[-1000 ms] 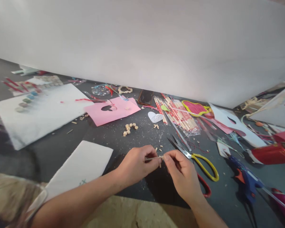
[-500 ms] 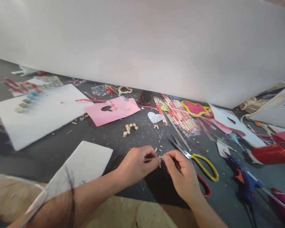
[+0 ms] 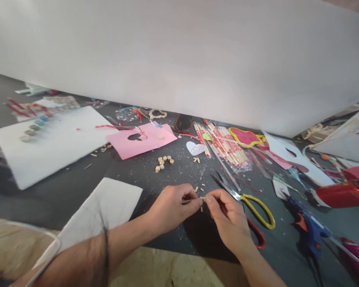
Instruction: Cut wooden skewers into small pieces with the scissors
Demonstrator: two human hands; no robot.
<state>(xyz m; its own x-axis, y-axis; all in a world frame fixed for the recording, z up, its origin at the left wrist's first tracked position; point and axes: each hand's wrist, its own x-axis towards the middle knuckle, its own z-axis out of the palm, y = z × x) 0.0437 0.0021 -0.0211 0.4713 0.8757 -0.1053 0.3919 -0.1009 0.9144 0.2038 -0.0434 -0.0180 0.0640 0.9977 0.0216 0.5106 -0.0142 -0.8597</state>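
Note:
My left hand (image 3: 175, 205) is closed around a thin wooden stick (image 3: 190, 200), its tip pointing right. Fingers of my right hand (image 3: 227, 213) pinch at that tip, where a small pale piece shows; its exact form is hidden by the fingertips. Short cut stick bits (image 3: 200, 187) lie on the dark table (image 3: 143, 171) just beyond my fingers. A cluster of small pale wooden clumps (image 3: 164, 162) sits farther off. To the right of my right hand lie scissors (image 3: 237, 195) with one yellow and one red handle.
A blue glue gun (image 3: 308, 227) rests at the right, near a red can (image 3: 342, 194). Bagged chopsticks (image 3: 227, 147), pink paper (image 3: 143, 141), a phone (image 3: 183, 122) and a paper heart (image 3: 195, 148) lie farther back. White boards (image 3: 60, 147) cover the left. A white wall (image 3: 179, 59) stands behind.
Almost nothing differs. Both hands keep the same hold on the stick, and a blurred dark strand across the left forearm has shifted right.

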